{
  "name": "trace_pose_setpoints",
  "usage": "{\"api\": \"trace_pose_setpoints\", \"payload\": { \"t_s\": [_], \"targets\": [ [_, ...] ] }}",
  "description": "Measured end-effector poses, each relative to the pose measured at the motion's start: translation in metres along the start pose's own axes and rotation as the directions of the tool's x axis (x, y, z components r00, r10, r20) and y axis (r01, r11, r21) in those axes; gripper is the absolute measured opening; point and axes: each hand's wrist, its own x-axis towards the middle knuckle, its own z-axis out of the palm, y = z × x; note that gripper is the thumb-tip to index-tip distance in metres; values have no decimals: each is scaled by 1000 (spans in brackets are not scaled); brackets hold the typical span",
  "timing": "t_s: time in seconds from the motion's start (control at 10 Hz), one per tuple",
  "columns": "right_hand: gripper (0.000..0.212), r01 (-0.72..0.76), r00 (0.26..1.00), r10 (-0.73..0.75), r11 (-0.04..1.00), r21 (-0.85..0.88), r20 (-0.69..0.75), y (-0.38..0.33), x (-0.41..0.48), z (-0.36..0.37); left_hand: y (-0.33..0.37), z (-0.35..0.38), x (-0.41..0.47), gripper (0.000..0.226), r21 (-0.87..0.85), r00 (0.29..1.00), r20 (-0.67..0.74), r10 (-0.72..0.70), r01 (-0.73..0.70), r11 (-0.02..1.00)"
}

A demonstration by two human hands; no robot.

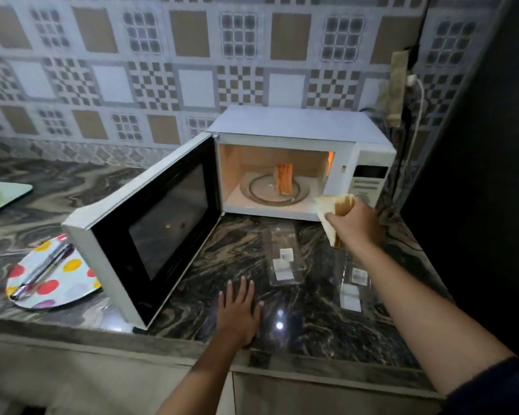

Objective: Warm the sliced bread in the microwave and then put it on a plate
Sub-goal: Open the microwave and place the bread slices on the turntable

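At the lower right corner of the microwave opening, the right hand grips the sliced bread, fingers curled round the stack, just outside the lit cavity. In front of the microwave, the left hand lies flat on the counter, fingers spread, holding nothing.

Status:
1. The door stands fully open to the left of the microwave.
2. The glass turntable inside carries one upright, orange-lit item (possibly more slices; it cannot be identified).
3. The spotted plate, left of the microwave and partly behind its door, carries a dark utensil and no bread.
4. Two clear plastic packs lie on the counter in front of the microwave.

Assessment: whether the held bread is going in or coming out cannot be determined from this position. Plating is not yet done. If warming is also outstanding, loading, closing the door and running the microwave remain.
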Motion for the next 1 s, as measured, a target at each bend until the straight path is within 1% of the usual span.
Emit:
{"api": "trace_pose_setpoints", "payload": {
  "t_s": [0.1, 0.4, 0.5, 0.6, 0.7, 0.8, 0.9, 1.0],
  "targets": [
    [49, 26, 998, -27, 999, 20, 49, -31, 28, 38, -16, -8, 36, 57, -2, 1000, 8, -9, 9, 1000],
    [53, 11, 984, -21, 998, 58, 177, -92, 105, 147, -44, -28, 151, 55, 3, 998, -58, 36, -36, 999],
    [41, -28, 978, 23, 999, 25, 205, -101, 127, 177, -44, -32, 174, 63, -11, 995, -77, 68, -69, 998],
    [27, -80, 985, 77, 997, 13, 154, -111, 148, 207, -47, -36, 192, 81, -14, 987, -129, 91, -94, 995],
    [33, -74, 984, 70, 997, 19, 163, -110, 157, 226, -51, -35, 199, 78, -13, 982, -155, 111, -115, 993],
    [47, -35, 949, 21, 999, 42, 314, -110, 152, 239, -53, -33, 202, 68, 10, 983, -160, 93, -92, 996],
    [93, 87, 970, -50, 985, -148, 238, -99, 161, 256, -55, -28, 204, 59, 53, 983, -168, 79, -71, 996],
    [97, 211, 973, -177, 940, -268, 146, -105, 149, 242, -57, -28, 203, 58, 85, 981, -174, 87, -73, 994]
  ]
}}
